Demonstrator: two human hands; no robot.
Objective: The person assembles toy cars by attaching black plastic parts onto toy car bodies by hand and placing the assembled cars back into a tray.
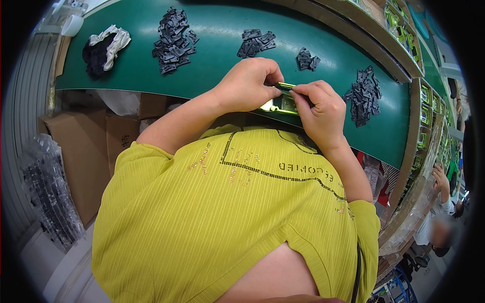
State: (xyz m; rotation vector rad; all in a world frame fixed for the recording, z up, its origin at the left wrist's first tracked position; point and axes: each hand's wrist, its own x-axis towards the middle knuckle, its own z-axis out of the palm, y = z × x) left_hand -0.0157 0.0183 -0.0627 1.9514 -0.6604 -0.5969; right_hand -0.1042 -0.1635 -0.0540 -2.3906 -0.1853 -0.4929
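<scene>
Lime-green frame (288, 105) is held at the near edge of the green tabletop (217, 30), close in front of the torso, probably so that small features can be seen and both hands braced. Whether any weight is taken by the table edge can't be told. Dark plastic pieces are laid out in separate heaps across the top: long heap (173, 43) at far left, medium heap (255, 43) beyond the hands, small heap (307, 59) just right of that, broad heap (364, 96) at right. They are presumably split up for easy picking (or by type; can't be confirmed at this size). The frame's right end is gripped by the right hand (322, 108), thumb and index finger closed on it, other fingers curled, likely to steady it. Left hand (252, 83) is arched in from the left, wrist bent, index finger and thumb brought nearly together at the frame's upper-left edge; whether the rim or a small piece is pinched there can't be told. Both elbows are bent and spread outward, forearms angled inward, so the hands are met at mid-body.
</scene>
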